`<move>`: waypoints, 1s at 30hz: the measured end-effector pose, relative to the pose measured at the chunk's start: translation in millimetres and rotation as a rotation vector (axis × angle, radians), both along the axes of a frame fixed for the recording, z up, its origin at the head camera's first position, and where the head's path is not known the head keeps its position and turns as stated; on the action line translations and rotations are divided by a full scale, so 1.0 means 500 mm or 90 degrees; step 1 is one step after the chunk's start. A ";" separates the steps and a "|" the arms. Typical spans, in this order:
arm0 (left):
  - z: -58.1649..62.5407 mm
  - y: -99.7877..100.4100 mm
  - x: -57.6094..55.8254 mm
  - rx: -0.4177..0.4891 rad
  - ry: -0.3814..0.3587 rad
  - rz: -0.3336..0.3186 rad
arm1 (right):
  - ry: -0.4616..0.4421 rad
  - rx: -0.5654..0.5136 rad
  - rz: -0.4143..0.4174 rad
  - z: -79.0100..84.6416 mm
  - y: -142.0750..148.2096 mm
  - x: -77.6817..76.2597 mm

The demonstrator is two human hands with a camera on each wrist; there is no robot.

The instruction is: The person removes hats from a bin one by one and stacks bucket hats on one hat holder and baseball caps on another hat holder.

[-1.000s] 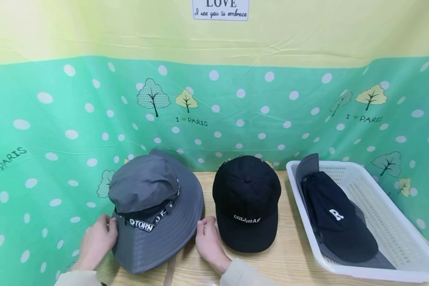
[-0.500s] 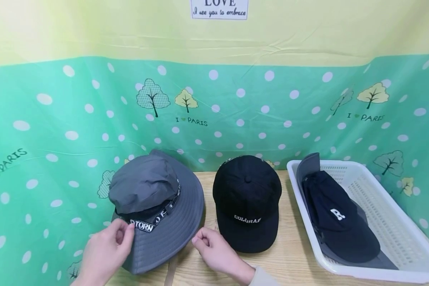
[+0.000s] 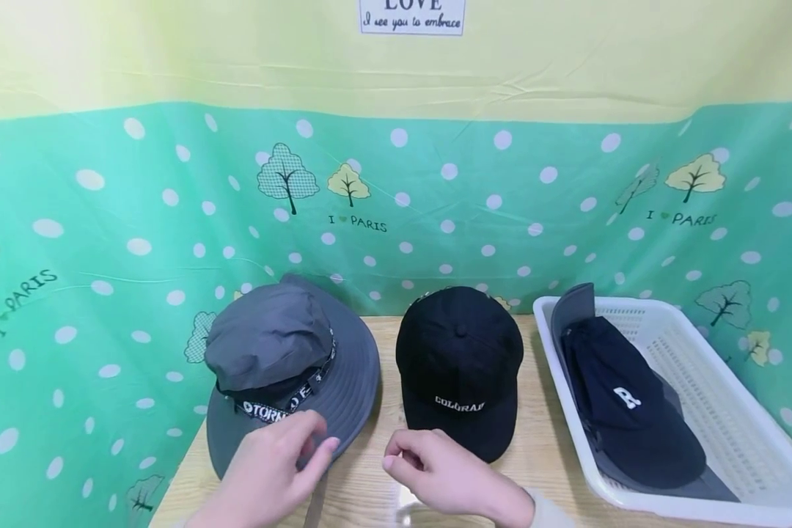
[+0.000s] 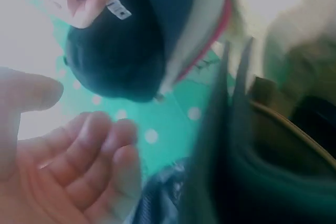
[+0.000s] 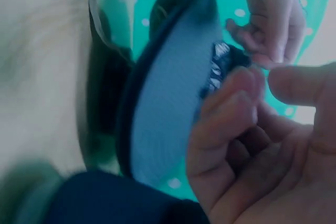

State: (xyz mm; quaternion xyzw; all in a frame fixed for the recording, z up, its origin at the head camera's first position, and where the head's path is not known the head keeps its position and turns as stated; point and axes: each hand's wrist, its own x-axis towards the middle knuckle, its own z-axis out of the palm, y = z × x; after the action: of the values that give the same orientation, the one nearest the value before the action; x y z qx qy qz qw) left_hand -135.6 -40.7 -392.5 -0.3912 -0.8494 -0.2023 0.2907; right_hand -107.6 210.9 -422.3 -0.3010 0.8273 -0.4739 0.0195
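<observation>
A grey wide-brimmed bucket hat [image 3: 264, 337] with a lettered black band sits on the table at the left. In front of its brim hovers my left hand [image 3: 270, 462], fingers loosely curled and holding nothing; the left wrist view shows its bare palm. A black baseball cap [image 3: 458, 367] with white lettering lies to the right of the hat. Before its visor is my right hand [image 3: 452, 469], loosely curled, with nothing between thumb and fingers in the right wrist view. Part of the visor is hidden behind this hand.
A white plastic basket [image 3: 759, 440] stands at the right. Inside it a dark cap [image 3: 633, 411] with a white letter lies over a grey cap [image 3: 574, 301]. A dotted green and yellow cloth [image 3: 435, 183] hangs behind the wooden table [image 3: 534, 469].
Both hands have left the sides of the bucket hat's brim. The left hand moved right and nearer; the right hand moved right, in front of the black cap. The hats have stayed in place.
</observation>
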 end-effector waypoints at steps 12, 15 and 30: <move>0.011 0.084 0.007 -0.140 -0.074 -0.053 | 0.059 0.160 -0.037 0.076 0.083 0.038; 0.010 0.101 0.008 -0.131 -0.068 -0.066 | 0.055 0.165 -0.061 0.096 0.110 0.046; 0.005 0.176 0.019 -0.070 -0.159 -0.120 | 0.104 0.251 -0.256 0.143 0.263 0.043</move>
State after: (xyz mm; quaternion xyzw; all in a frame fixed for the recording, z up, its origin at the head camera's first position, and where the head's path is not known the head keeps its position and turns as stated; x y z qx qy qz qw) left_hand -125.9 47.3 -389.8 -0.4564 -0.8482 -0.2291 0.1406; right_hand -86.3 342.6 -350.9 -0.1583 0.9454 -0.2724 -0.0835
